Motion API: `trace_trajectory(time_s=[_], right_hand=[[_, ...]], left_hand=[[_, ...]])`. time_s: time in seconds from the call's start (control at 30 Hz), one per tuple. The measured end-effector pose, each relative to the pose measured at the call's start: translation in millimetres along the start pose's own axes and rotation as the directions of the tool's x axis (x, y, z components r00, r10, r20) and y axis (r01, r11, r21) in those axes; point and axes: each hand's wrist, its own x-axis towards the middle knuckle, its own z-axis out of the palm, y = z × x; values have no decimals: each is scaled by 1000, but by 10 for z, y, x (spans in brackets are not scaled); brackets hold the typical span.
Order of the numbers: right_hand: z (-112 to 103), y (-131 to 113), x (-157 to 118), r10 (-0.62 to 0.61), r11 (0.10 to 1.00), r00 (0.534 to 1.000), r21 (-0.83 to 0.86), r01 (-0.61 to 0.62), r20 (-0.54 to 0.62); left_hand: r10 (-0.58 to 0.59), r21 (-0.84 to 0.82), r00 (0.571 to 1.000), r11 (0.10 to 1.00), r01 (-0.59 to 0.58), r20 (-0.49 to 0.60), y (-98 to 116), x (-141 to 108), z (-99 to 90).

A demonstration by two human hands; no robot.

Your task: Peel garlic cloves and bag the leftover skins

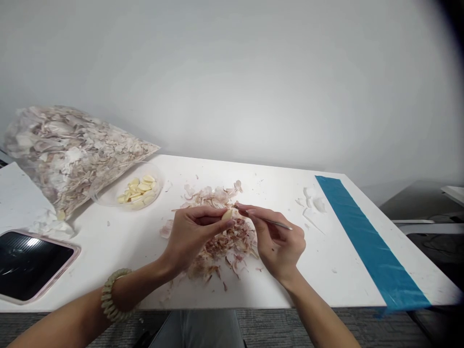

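My left hand [197, 232] pinches a pale garlic clove [227, 215] between thumb and fingers. Close beside it, my right hand [277, 237] is closed around a thin metal tool [273, 223], whose exact kind I cannot make out. The right fingertips are almost at the clove, and a small dark bit shows there. Below both hands spreads a loose pile of brownish garlic skins [228, 241]. A clear round plastic bowl [160, 188] with several peeled cloves [139, 189] stands left of the pile.
A large clear bag of garlic skins [68, 150] leans behind the bowl. At the left front lies a phone [34, 263] beside crumpled tissue [52, 224]. White skin pieces [314, 203] lie on the right, near blue tape [369, 241] across the white table [275, 295].
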Motion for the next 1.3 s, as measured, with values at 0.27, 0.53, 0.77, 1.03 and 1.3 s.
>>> trace_trajectory(time_s=[0.27,0.53,0.77,1.03,1.3], right_hand=[[10,-11,21,98,990,994,110,-94,-38],[55,-21,45,214,954,975,229,-195,-60],[98,20,65,257,910,965,350,-223,-52],[6,155,113,113,986,989,133,-101,-92],[-185,-215,290,-182,983,976,13,185,-117]], left_hand=[[-52,-107,998,993,56,44,-32,40,-34],[-121,-200,977,967,156,176,29,43,-5],[-282,-260,950,915,309,135,68,118,12],[-166,-59,980,983,173,105,148,160,-41],[188,536,971,811,-237,146,55,262,-482]])
